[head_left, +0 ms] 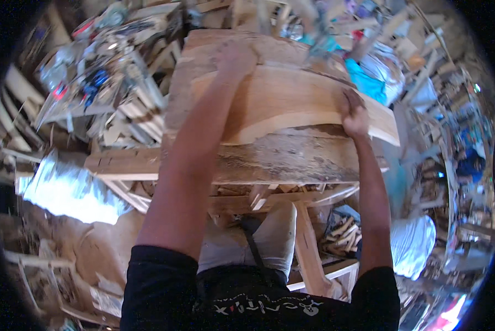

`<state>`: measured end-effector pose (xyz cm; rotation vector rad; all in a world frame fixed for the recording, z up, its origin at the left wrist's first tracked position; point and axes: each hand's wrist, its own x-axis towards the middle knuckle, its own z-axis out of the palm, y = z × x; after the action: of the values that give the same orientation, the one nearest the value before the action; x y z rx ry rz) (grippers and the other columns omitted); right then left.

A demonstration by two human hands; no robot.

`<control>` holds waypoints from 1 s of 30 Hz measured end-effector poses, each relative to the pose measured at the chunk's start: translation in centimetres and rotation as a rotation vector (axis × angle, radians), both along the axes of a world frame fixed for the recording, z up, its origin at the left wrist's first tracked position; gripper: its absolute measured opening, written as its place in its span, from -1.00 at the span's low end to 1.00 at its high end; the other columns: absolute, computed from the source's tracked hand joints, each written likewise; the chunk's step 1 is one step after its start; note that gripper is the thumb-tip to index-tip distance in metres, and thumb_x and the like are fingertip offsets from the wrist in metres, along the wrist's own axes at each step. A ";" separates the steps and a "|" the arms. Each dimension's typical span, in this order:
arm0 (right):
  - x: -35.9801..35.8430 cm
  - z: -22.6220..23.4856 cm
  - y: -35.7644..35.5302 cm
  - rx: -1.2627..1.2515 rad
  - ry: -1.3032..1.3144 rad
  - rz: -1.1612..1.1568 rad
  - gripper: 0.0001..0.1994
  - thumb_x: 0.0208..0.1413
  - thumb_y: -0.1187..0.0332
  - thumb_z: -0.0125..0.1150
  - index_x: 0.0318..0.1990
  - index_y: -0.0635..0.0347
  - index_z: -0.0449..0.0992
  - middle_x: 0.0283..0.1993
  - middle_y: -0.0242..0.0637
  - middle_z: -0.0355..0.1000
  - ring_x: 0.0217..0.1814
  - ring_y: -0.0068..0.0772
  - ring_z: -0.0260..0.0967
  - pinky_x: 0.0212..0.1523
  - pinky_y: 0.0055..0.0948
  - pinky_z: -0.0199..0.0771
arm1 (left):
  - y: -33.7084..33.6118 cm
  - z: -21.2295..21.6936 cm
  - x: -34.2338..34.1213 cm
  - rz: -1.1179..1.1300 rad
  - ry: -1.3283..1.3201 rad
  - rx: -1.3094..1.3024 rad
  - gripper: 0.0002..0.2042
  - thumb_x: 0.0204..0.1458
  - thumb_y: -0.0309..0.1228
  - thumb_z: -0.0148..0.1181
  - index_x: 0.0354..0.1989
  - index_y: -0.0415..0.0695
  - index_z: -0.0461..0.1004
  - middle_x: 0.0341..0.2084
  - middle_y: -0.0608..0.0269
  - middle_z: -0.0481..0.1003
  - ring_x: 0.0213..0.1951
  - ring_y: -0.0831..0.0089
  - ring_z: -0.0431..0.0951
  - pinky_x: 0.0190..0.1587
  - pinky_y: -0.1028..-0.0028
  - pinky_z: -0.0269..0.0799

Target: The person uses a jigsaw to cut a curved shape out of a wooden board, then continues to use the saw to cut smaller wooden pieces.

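Observation:
A pale wooden board point(294, 96) with a curved near edge lies on a thick, rough wooden bench top point(308, 157). Toward the board's right end, my right hand point(355, 115) grips it at the near edge, its fingers bent over the upper face. My left hand point(237, 58) is at the far left corner of the board, low over the bench top. Motion blurs its fingers, and whether they press on the board or the bench top cannot be made out.
Wood offcuts point(143, 110) and a blue object point(96, 80) crowd the left side. Beyond the right end lie a turquoise bag point(366, 83) and more scraps. A bench leg point(311, 251) stands beside my legs, near a pile of wood pieces point(344, 237).

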<state>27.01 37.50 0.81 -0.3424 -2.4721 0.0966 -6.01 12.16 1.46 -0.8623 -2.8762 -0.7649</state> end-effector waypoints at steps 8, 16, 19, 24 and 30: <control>1.6 -0.2 -0.5 -0.001 -0.037 -0.164 -0.57 0.29 0.25 0.16 0.28 0.12 0.51 0.40 0.08 0.39 0.42 0.23 0.34 0.44 -0.01 0.32 | 1.3 1.4 2.3 0.012 0.041 -0.070 -0.43 0.21 -0.13 0.08 0.32 -0.20 0.47 0.36 -0.23 0.37 0.46 -0.19 0.19 0.45 -0.26 0.03; 1.5 -0.3 -0.3 0.006 -0.017 -0.133 -0.57 0.28 0.26 0.16 0.28 0.13 0.51 0.38 0.08 0.41 0.42 0.21 0.34 0.42 -0.01 0.35 | 1.6 1.4 2.1 0.063 -0.036 -0.084 -0.41 0.21 -0.13 0.10 0.36 -0.23 0.42 0.39 -0.15 0.34 0.48 -0.18 0.16 0.45 -0.24 0.03; 1.1 0.0 -0.6 -0.027 -0.019 -0.141 -0.57 0.28 0.27 0.16 0.27 0.15 0.51 0.39 0.08 0.40 0.42 0.22 0.33 0.42 -0.01 0.34 | 1.0 1.7 1.7 0.012 0.009 -0.108 -0.40 0.23 -0.12 0.08 0.36 -0.24 0.41 0.42 -0.16 0.30 0.49 -0.19 0.13 0.46 -0.23 0.03; 0.9 -0.4 -0.4 -0.015 -0.031 -0.177 -0.55 0.30 0.24 0.14 0.30 0.14 0.49 0.39 0.12 0.39 0.44 0.23 0.30 0.44 0.02 0.31 | 1.1 1.5 1.6 0.029 0.020 -0.107 -0.41 0.24 -0.12 0.07 0.38 -0.19 0.38 0.46 -0.16 0.25 0.51 -0.18 0.12 0.47 -0.24 0.02; 1.1 -1.3 0.9 0.058 -0.096 -0.179 -0.52 0.34 0.20 0.09 0.36 0.09 0.44 0.44 0.11 0.33 0.50 0.29 0.22 0.50 0.07 0.21 | 1.6 1.7 2.2 0.019 0.021 -0.085 -0.41 0.25 -0.12 0.05 0.41 -0.15 0.35 0.47 -0.17 0.23 0.50 -0.18 0.15 0.48 -0.26 -0.01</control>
<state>28.10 38.44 -0.52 -0.5531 -2.5198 -0.0683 -3.82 13.72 3.13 -0.8447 -2.9129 -0.6319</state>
